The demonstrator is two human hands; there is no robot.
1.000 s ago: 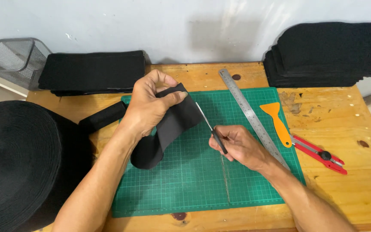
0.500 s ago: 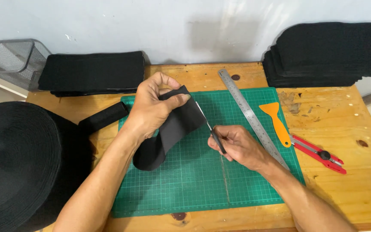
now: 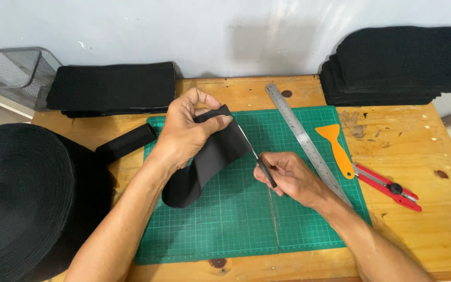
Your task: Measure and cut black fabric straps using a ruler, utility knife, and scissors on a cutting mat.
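My left hand (image 3: 186, 130) pinches the end of a wide black elastic strap (image 3: 210, 162), folded over itself and lifted above the green cutting mat (image 3: 246, 219). The strap trails left across the table toward a large black roll (image 3: 22, 198). My right hand (image 3: 291, 177) grips a thin black-handled tool (image 3: 259, 162) with a slim metal tip, and that tip touches the strap's edge just below my left thumb.
A steel ruler (image 3: 306, 141) lies diagonally on the mat's right side. An orange scraper (image 3: 337, 149) and a red utility knife (image 3: 390, 185) rest to its right. Stacks of cut black pieces sit at back left (image 3: 113, 89) and back right (image 3: 403, 62). A wire mesh basket (image 3: 16, 70) stands far left.
My left hand has shifted the strap end slightly; my right hand holds the tool tip at the strap's edge in nearly the same place.
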